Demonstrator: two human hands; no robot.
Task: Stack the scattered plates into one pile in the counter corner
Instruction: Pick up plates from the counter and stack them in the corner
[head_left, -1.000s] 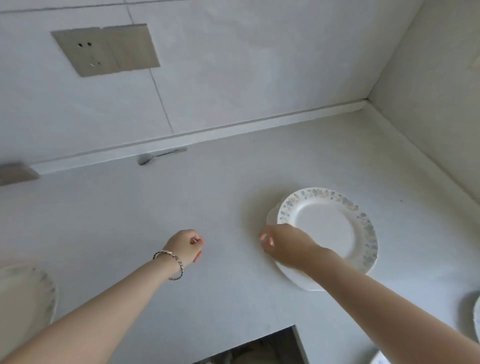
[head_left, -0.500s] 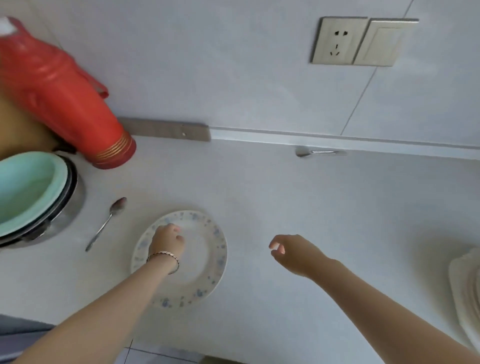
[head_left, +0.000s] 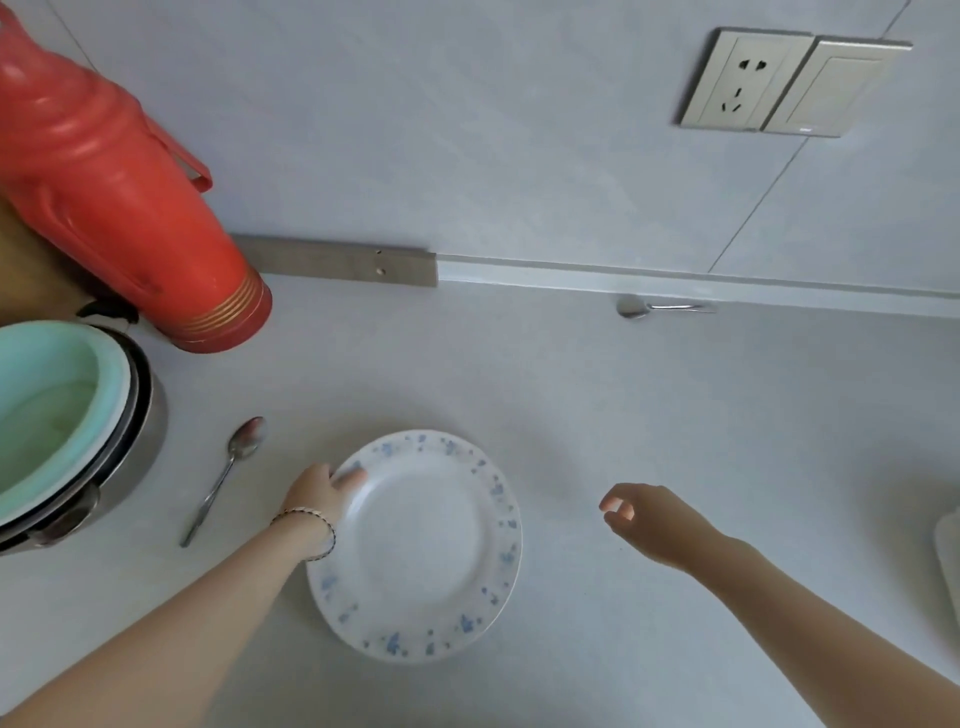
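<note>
A white plate (head_left: 421, 545) with a blue flower rim lies in the middle of the pale counter. My left hand (head_left: 319, 493), with a bead bracelet at the wrist, grips the plate's left rim, thumb on top of the edge. My right hand (head_left: 649, 519) hovers to the right of the plate, apart from it, fingers loosely curled and holding nothing. At the far right edge of the view shows a sliver of the plate pile (head_left: 948, 551).
A red thermos (head_left: 114, 192) stands at the back left. Below it sits a steel pot (head_left: 140, 436) with a mint-green basin in it. One spoon (head_left: 228, 473) lies left of the plate, another spoon (head_left: 654, 307) by the back wall. A wall socket (head_left: 748, 80) is above.
My view swung left from the corner pile to this plate. My left hand slid from the plate's middle to its left rim and took hold; the plate now sits closer to the right.
</note>
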